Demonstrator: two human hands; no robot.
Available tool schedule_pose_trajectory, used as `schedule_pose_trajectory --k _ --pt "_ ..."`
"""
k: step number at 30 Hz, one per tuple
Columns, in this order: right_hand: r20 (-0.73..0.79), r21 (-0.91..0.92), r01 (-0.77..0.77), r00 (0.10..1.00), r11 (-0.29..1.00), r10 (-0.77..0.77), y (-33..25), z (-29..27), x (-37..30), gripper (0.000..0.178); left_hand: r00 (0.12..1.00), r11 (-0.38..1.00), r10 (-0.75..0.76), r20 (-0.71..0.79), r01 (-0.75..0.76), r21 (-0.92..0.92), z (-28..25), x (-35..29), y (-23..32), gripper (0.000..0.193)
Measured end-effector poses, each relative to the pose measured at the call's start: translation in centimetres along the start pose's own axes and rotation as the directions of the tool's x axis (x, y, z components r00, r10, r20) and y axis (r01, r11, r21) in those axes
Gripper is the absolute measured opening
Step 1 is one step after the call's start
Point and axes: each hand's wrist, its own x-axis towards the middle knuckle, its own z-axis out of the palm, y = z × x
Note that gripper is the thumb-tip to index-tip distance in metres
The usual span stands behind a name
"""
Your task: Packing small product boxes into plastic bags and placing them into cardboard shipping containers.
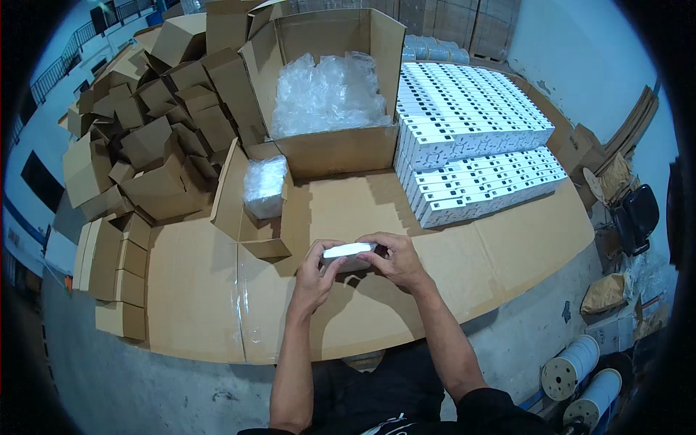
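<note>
Both hands meet at the centre of the view on a small white carton (349, 251), held just above the cardboard-covered surface (196, 290). The left hand (316, 270) has its grip clamped on the carton's left end, thumb on top and fingers curled beneath; the right hand (395, 258) is closed over the right end, fingertips pressing at the edge where a flap would sit. Judged from this pose, the step in hand is closing or squaring the carton; it is done well by keeping the left hand as a steady support while the right works the end, with light pressure so the thin walls do not buckle. Just beyond the hands lies a small open brown box (254, 210) holding a plastic-wrapped bundle (264, 186). Behind it stands a large open cardboard box (330, 148) filled with clear plastic bags (326, 94). To the right, well apart from the hands, finished white cartons (471, 145) stand in tight stepped rows. To the left, folded brown boxes (156, 123) are heaped loosely. Two spools (576, 373) rest on the floor at lower right.
</note>
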Motion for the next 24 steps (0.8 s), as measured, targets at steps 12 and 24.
schedule_pose_trajectory --k 12,24 --pt "0.176 -0.302 0.264 0.96 0.916 -0.218 -1.6 -1.3 0.2 0.021 0.987 0.999 -0.048 0.155 0.047 0.012 -0.8 -0.5 -1.0 0.023" --pt "-0.103 -0.034 0.169 0.98 0.985 -0.171 1.0 -1.6 3.6 0.021 0.996 0.739 0.086 0.037 -0.089 0.668 0.9 -6.5 -0.3 0.075"
